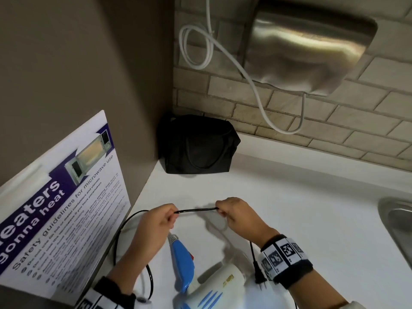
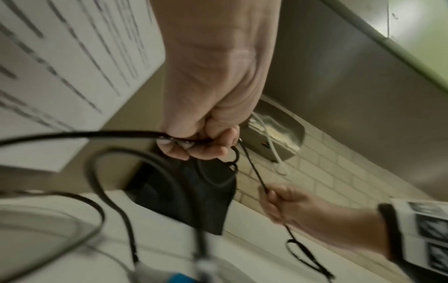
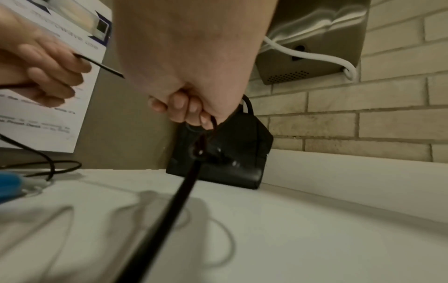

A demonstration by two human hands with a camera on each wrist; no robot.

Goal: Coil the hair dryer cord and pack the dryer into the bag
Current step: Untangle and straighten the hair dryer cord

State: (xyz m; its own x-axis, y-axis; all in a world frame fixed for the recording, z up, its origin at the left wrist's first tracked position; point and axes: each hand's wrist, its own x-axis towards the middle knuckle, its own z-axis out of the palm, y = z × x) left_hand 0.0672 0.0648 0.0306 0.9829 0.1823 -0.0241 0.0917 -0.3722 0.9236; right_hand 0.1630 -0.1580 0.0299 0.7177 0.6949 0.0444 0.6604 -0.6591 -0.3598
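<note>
Cord (image 1: 196, 210) stretches taut between two hands above the white desk (image 1: 289, 208), most likely to pull out kinks and measure off a first loop before coiling. The left hand (image 1: 156, 221) pinches it between thumb and curled fingers; the right hand (image 1: 236, 211) does the same near the plug end, fingers folded round the cable, as the right wrist view shows. Neither hand is spread.

From the right hand the cord drops to the plug (image 1: 259, 278), which hangs just beside the right wrist. From the left hand it arcs out to the left in a loose bow, then curls back beneath the left forearm; its join with the hair dryer (image 1: 214, 284) is not visible. The dryer, white with blue trim and a blue folded handle, lies on the desk right under the hands, close to the person, so the cable can be wound without dragging it.

Farther back, a black bag (image 1: 197, 144) stands in the corner where the desk meets the brick wall, well apart from the dryer; whether it is open I cannot tell. Coiling has barely begun, by my judgement, since no finished loops are visible.

Count: one dryer, one cord, one plug, one bag. Also one poster (image 1: 60, 197) about microwave use leaning at left, one steel wall unit (image 1: 307, 45) with a white cable (image 1: 249, 79), and one sink edge (image 1: 396, 219) at right.
</note>
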